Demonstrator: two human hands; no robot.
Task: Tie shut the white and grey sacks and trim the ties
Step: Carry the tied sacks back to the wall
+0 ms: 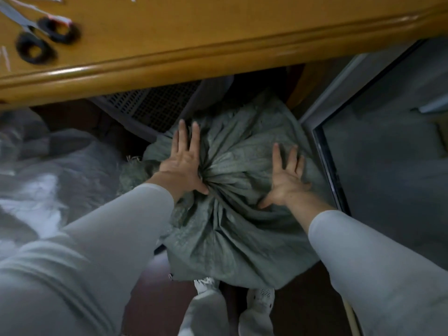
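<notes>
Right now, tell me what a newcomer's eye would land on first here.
The crumpled grey-green woven sack fills the centre, its folds gathered to a point, with the left hand and right hand pressed flat on it. Black-handled steel scissors lie on the yellow wooden table, top left.

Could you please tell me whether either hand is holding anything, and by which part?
Nothing is gripped: left hand and right hand press flat on the grey-green woven sack.

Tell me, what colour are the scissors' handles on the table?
Black; the scissors lie on the yellow-brown table, seen in the head view.
</notes>
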